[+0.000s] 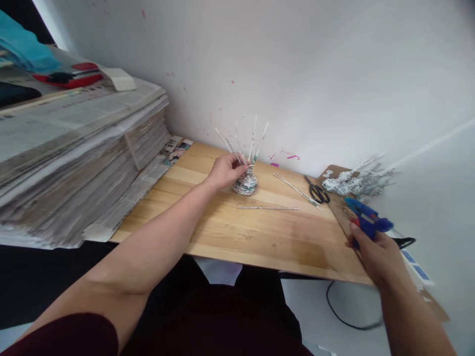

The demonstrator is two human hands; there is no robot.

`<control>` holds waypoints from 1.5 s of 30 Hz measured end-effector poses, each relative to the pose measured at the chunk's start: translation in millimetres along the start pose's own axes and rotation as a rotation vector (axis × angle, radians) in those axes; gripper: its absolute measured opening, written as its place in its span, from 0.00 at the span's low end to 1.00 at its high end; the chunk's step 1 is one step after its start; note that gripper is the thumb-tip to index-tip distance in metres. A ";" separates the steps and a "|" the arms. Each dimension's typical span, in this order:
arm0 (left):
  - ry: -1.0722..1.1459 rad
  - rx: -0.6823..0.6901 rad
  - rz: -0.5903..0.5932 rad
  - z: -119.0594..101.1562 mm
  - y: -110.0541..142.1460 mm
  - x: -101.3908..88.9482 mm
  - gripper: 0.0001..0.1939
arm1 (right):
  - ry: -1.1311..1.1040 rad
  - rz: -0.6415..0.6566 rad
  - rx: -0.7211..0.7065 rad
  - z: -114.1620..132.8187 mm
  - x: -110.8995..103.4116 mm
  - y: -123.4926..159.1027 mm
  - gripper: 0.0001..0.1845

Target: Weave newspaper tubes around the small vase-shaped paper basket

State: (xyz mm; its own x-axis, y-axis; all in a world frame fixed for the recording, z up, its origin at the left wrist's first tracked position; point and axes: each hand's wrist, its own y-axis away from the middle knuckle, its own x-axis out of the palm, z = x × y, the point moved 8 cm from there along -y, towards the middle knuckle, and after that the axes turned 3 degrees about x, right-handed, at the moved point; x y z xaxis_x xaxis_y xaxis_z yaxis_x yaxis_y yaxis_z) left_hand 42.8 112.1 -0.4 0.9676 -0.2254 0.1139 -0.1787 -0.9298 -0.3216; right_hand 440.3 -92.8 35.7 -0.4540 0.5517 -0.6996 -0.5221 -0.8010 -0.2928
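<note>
At the middle of the wooden table stands a small vase woven from rolled paper, with several paper sticks fanning up from its neck. My left hand pinches the vase at its neck, thumb and fingers closed around the base of the sticks. Over the table's right side my right hand is wrapped around the handle of a blue glue gun. Its nozzle points left, and part of the grip is hidden by my fingers. One loose paper stick lies in front of the vase.
More paper sticks lie beside black scissors. A silvery, crumpled-looking bundle rests on a brown board at the back right. Tall newspaper stacks fill the left, with a red-handled tool on top. A black cord hangs below.
</note>
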 end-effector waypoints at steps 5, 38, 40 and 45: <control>0.010 -0.015 0.029 -0.1 1.4 5.2 0.05 | -0.479 0.338 0.003 92.6 79.6 50.6 0.23; -0.098 0.014 0.056 4.9 3.1 8.5 0.04 | -0.172 0.283 -0.337 156.5 151.5 65.6 0.19; -0.091 0.010 0.051 5.9 2.7 8.4 0.04 | -0.167 0.273 -0.345 157.1 150.6 65.1 0.18; -0.069 -0.005 0.051 6.7 2.7 8.7 0.03 | -0.147 0.267 -0.342 156.0 150.1 65.8 0.20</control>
State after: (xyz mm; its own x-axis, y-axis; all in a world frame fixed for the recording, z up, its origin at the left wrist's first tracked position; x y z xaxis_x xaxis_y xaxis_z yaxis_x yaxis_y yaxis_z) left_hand 52.0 109.6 -6.6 0.9673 -0.2517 0.0325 -0.2285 -0.9192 -0.3207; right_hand 225.1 -26.5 13.1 -0.6508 0.3226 -0.6873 -0.1159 -0.9368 -0.3300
